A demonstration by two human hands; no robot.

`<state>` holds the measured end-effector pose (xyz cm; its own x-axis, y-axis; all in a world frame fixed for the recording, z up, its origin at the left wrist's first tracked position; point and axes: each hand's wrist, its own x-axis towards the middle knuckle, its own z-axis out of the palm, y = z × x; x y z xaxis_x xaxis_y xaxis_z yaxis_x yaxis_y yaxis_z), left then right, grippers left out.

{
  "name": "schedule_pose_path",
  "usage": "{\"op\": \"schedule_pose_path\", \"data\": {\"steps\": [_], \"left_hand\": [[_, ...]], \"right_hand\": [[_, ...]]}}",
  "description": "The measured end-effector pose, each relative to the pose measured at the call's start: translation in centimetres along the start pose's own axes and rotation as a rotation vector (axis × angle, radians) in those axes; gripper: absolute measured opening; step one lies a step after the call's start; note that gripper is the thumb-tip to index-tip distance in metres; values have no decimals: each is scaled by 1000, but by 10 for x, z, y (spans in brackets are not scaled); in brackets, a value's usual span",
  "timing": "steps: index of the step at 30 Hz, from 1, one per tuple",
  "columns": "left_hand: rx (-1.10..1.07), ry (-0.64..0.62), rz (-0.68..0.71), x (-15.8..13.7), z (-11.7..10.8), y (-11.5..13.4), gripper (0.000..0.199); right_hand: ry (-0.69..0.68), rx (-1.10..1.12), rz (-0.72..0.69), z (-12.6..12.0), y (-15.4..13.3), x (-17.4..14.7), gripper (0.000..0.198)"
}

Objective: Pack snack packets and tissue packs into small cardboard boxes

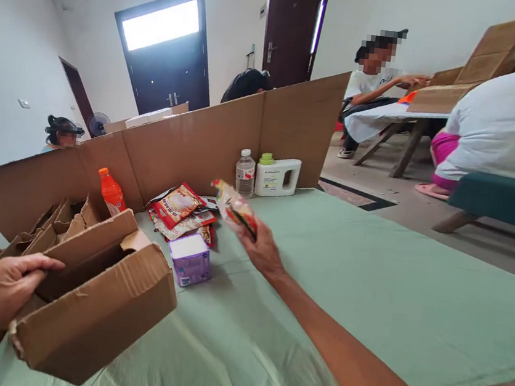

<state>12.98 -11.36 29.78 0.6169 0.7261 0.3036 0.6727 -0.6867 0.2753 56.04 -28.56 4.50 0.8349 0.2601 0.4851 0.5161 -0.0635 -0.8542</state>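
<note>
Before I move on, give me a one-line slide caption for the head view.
Left hand grips an open cardboard box; right hand holds a packet above the green cloth.

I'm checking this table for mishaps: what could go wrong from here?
The plastic packet in the right hand looks close to the clear bottle, so a careless swing might topple it. The cardboard box, gripped at one end by the left hand, could bump the purple pack if it shifts. The loosely heaped red packets might slide if nudged.
</note>
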Motion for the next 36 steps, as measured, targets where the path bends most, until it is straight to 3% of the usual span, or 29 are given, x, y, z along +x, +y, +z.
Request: {"op": "schedule_pose_path", "data": {"steps": [4,8,11,17,21,26,29,32,33,35,36], "left_hand": [[-159,7,74,-25,41,-16,28],[-163,11,95,-50,68,-26,29],[-204,-21,69,-61,80,-28,30],[-269,2,56,-66,96,-26,31],[-339,51,68,-66,101,-22,32],[-381,25,144,-57,108,-9,34],[-423,-4,224,-49,116,3,35],[-457,-14,305,-44,123,13,38],[-465,-15,326,-44,124,15,39],[-482,-7,345,-46,126,18,40],[-493,-1,341,-48,126,19,40]], "right_hand": [[-102,-183,-48,10,20,-25,51],[-140,-282,-161,7,11,-45,45],[-251,-268,-298,9,-8,-46,48],[-588,-330,-446,43,-43,-32,87],[-650,-367,-457,53,-46,-32,75],[-636,-444,-413,24,-33,-25,59],[-532,-478,-413,-4,-41,-21,47],[-336,-314,-525,-33,-83,-32,28],[-334,-216,-553,-41,-104,-39,23],[-454,-39,-575,-50,-147,-57,16],[-580,35,-599,-50,-166,-66,17]]}}
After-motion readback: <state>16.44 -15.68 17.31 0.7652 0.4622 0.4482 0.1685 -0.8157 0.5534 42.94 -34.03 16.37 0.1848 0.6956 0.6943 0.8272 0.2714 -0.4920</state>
